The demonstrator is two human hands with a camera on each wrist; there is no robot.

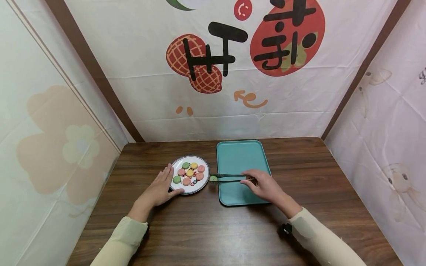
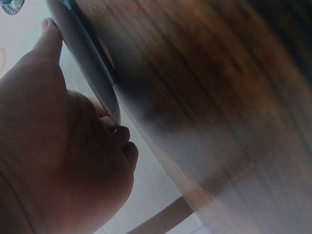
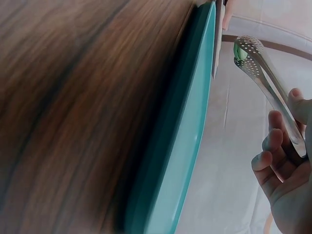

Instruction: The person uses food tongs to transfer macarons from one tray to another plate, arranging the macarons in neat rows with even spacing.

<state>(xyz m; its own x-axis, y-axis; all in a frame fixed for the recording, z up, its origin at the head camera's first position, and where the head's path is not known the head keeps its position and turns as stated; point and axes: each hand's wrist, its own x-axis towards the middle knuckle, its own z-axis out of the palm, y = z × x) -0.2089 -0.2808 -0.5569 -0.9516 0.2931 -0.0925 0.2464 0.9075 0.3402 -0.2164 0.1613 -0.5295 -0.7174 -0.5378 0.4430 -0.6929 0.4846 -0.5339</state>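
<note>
My right hand [image 1: 263, 184] grips a pair of metal tongs [image 1: 231, 176] with perforated ends. Between those ends a green macaron [image 1: 213, 178] is held above the gap between plate and tray. In the right wrist view the tongs [image 3: 273, 87] slant up from my thumb and fingers, the macaron [image 3: 240, 51] partly hidden behind a perforated end. My left hand [image 1: 159, 187] holds the left rim of a white plate [image 1: 199, 188], thumb along the near edge. Pink, yellow and green macarons [image 1: 189, 173] are spread over the plate.
A teal tray [image 1: 241, 157] lies right of the plate, with my right hand and the tongs over it. Both sit on a dark wooden table [image 1: 206, 229]. Printed cloth walls [image 1: 149, 111] rise at the back and both sides.
</note>
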